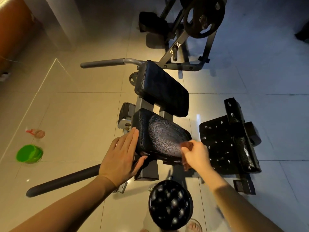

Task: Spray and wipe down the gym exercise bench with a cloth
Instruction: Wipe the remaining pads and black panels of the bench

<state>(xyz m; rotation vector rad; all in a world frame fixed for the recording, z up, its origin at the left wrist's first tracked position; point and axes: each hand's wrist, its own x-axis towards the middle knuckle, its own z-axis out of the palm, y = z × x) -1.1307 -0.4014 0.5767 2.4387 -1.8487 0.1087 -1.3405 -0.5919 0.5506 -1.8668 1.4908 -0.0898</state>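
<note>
**Markings.** No brand, label or writing could be read on any item. The surface of the spray bottle (35, 133) was too blurred to make out.

**Containers.** The spray bottle, clear-bodied with a red trigger head, was on the tiled floor (80, 124) at the left of the frame. Its fill level could not be determined. Just below it stood a green bucket (29, 154), open-topped. Only its green inside showed, and whether it held liquid could not be told.

**Task item.** The exercise bench occupied the centre of the frame. Its black seat pad (160, 136) sat below the black back pad (161, 87). Pale curved wipe streaks covered the right half of the seat pad.

**Hands.** The left hand (122, 158) was flat, with straight fingers laid against the left edge of the seat pad and the thumb at its front underside. It held nothing. The right hand (196, 154) was closed around a reddish-brown cloth (186, 145) at the lower right edge of the seat pad, and part of the cloth hung below the fist.

**Surroundings.** A black studded footplate (217, 144) lay to the right of the seat. A round black knobbed pad (170, 205) sat at lower centre. A weight plate (204, 17) on a rack stood at upper right.
</note>
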